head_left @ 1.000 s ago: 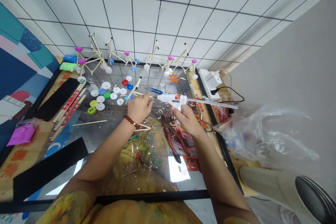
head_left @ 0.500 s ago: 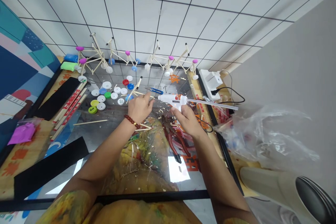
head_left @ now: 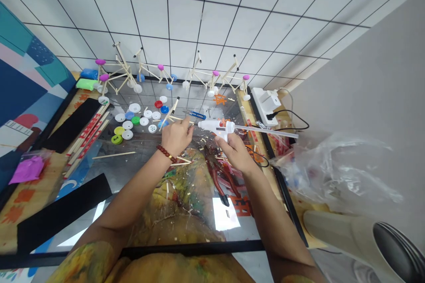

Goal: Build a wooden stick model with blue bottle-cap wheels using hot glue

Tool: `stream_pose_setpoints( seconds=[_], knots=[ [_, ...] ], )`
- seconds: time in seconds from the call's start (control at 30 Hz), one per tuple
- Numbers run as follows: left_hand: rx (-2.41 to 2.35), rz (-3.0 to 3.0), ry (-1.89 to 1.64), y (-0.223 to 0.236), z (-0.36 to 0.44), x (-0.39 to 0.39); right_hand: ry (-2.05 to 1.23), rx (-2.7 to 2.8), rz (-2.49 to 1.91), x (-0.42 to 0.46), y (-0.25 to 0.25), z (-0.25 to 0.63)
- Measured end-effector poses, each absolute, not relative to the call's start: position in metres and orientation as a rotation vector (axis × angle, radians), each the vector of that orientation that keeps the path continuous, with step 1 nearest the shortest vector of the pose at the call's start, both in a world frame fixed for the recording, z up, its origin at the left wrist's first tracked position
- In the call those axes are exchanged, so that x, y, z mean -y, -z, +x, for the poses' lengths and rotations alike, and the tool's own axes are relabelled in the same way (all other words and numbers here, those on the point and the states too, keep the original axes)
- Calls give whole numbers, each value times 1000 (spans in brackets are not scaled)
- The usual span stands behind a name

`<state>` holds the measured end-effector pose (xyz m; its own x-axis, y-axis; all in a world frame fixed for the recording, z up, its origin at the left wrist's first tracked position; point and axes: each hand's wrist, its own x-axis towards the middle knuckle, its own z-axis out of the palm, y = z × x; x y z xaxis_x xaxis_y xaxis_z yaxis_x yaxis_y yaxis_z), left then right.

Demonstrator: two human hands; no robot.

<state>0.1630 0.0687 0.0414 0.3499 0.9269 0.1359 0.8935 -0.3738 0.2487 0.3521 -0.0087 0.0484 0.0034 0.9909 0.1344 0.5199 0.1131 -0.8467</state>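
Observation:
My right hand (head_left: 234,150) is closed round the grip of a white glue gun (head_left: 217,126) with a clear glue stick (head_left: 268,131) trailing to the right. The gun's nozzle points left, close to my left hand (head_left: 177,136). That hand, with a red bead bracelet at the wrist, pinches a small frame of wooden sticks (head_left: 171,112) with a blue cap at its base. Both hands hover over a glass-topped table (head_left: 139,177) strewn with stick offcuts.
Loose bottle caps (head_left: 134,120) lie left of my left hand, with long wooden sticks (head_left: 86,136) further left. Finished stick models (head_left: 212,79) line the tiled wall. Red-handled pliers (head_left: 221,181) and blue scissors (head_left: 196,115) lie nearby. A white power strip (head_left: 267,104) and plastic bag (head_left: 335,172) sit right.
The glue gun has shifted slightly left and up, its nozzle closer to my left hand. The left hand and its stick frame have barely moved.

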Motion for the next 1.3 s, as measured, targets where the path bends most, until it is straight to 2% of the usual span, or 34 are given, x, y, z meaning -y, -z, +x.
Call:
stream_pose_setpoints(
  seconds=[1.3],
  knots=[
    [-1682,2503,-375,-44,162,-68,-696,1646,-1540,9,-45,352]
  ],
)
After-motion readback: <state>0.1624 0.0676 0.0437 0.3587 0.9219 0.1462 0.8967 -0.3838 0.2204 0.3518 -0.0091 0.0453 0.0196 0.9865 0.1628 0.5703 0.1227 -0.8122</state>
